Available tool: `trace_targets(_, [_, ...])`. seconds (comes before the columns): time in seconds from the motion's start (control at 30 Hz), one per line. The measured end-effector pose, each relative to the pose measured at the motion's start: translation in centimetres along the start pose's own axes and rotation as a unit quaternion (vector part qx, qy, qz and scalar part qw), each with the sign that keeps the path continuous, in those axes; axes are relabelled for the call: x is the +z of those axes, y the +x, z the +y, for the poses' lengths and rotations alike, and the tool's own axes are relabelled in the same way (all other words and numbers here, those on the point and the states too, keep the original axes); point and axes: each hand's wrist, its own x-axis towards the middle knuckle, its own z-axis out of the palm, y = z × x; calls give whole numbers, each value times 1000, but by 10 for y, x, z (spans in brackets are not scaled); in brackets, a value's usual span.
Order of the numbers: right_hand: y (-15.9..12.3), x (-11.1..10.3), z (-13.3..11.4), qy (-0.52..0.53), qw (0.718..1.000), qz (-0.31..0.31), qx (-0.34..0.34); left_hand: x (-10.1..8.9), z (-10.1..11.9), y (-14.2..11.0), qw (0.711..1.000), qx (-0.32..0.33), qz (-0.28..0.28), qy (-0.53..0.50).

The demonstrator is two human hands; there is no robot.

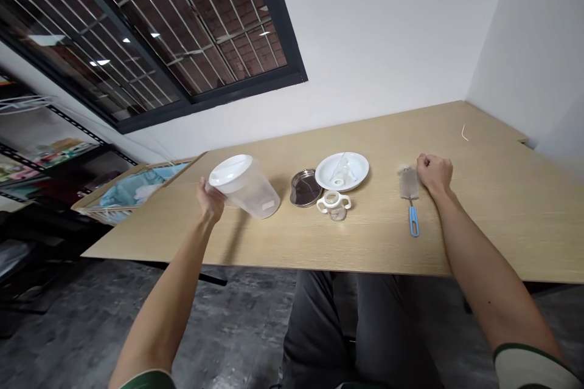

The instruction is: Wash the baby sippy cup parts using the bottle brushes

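My left hand (pixel 210 200) grips a translucent plastic container (pixel 255 191) with a white lid (pixel 232 170). It is tilted, lid end toward the hand, over the left part of the table. My right hand (pixel 435 172) rests on the tabletop as a closed fist; nothing shows in it. Just left of that fist lies a bottle brush (pixel 413 219) with a blue handle and pale bristles. Between the hands are a kidney-shaped metal tray (pixel 305 189), a white bowl (pixel 364 164) holding clear and white small parts, and a baby bottle (pixel 336 206) with two white handles.
The wooden table (pixel 378 249) meets a white wall. A thin, pale bent strip (pixel 464 133) lies at the back right. Left of the table stands a wooden crib-like box (pixel 86 202) with blue cloth (pixel 123 191); dark shelves (pixel 73 161) are beyond it.
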Motion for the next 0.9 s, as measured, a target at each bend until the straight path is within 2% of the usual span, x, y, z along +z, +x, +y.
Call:
trace_targets(0.03, [0, 0, 0, 2, 1000, 0, 0, 0, 4, 0, 997, -51, 48, -38])
trace_targets(0.1, [0, -1, 0, 4, 1000, -1, 2, -2, 6, -2, 972, -151, 146, -103])
trace_targets(0.17, [0, -1, -1, 4, 1000, -1, 4, -7, 2, -5, 946, -204, 230, -106])
trace_targets(0.23, [0, -2, -2, 5, 1000, -2, 8, -15, -6, -10, 906, -208, 361, -74])
trace_targets(0.3, [0, -3, -2, 5, 1000, -3, 13, -22, -11, -15, 848, -173, 499, -43])
trace_targets(0.37, [1, -3, -2, 4, 1000, -5, 18, -27, -10, -21, 820, -148, 552, -28])
trace_targets(0.43, [2, -3, -1, 3, 1000, -8, 21, -27, -3, -27, 827, -127, 547, -18])
trace_targets(0.57, [3, -3, 1, 1, 1000, -16, 26, -13, 22, -38, 868, -51, 490, 61])
trace_targets(0.6, [3, -3, 1, 0, 999, -19, 27, -8, 28, -39, 887, -25, 452, 92])
trace_targets(0.67, [3, -4, 1, -1, 999, -22, 30, 4, 38, -41, 900, 69, 404, 148])
trace_targets(0.7, [3, -4, 1, -2, 999, -23, 32, 11, 43, -40, 910, 115, 362, 165])
trace_targets(0.77, [4, -4, 1, -6, 999, -21, 32, 23, 53, -37, 902, 223, 325, 177])
trace_targets(0.83, [4, -4, 1, -10, 999, -15, 29, 37, 63, -30, 907, 267, 276, 172])
trace_targets(0.9, [5, -3, 2, -13, 1000, -10, 22, 52, 72, -20, 910, 298, 253, 138])
